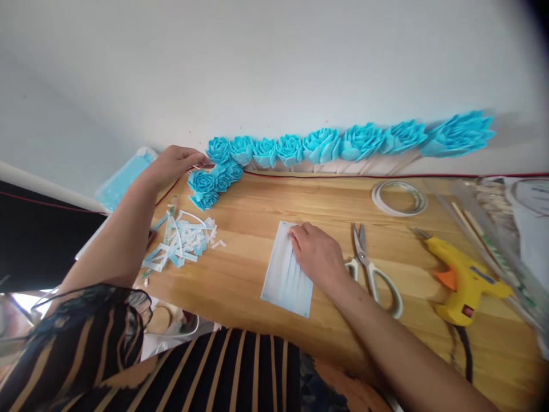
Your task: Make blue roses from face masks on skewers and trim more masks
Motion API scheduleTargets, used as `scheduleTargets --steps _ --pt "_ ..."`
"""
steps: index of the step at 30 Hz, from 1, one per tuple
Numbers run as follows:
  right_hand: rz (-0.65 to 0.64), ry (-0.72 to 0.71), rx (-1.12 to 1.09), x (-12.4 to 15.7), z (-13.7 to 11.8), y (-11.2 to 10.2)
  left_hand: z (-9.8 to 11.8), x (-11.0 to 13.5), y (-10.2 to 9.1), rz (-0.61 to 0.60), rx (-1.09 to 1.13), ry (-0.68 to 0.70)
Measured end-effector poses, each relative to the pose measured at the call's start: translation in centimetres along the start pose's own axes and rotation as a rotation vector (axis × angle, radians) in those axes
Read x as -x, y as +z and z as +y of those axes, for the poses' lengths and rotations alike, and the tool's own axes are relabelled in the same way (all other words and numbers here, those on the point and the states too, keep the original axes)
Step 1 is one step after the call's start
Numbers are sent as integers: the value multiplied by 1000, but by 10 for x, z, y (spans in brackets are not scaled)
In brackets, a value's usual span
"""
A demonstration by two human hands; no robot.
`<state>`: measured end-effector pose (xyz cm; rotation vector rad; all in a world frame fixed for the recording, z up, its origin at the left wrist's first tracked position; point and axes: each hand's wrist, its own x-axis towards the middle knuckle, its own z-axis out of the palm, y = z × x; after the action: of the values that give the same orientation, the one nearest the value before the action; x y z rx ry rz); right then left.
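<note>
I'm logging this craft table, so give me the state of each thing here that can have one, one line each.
Left hand, reaching to the flower row at its end.
Right hand, flat on the face mask.
Face mask, lying flat, pleats folded.
Scissors, lying flat, blades nearly shut.
Glue gun, on its side, cord attached.
Tape roll, lying flat.
Flower row, leaning against the wall.
Scraps, loose heap.
</note>
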<state>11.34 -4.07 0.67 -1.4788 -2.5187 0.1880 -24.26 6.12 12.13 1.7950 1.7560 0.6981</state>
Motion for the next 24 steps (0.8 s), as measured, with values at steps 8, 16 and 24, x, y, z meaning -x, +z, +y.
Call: scheduleTargets --steps 8,16,24 --pt "237 -80 -10 3 6 12 -10 -18 1 -63 -288 -111" --pt "243 -113 -47 4 8 9 -34 -53 1 -40 -189 -168" --pt "235 -115 -67 3 9 6 -41 -60 1 -102 -145 -102"
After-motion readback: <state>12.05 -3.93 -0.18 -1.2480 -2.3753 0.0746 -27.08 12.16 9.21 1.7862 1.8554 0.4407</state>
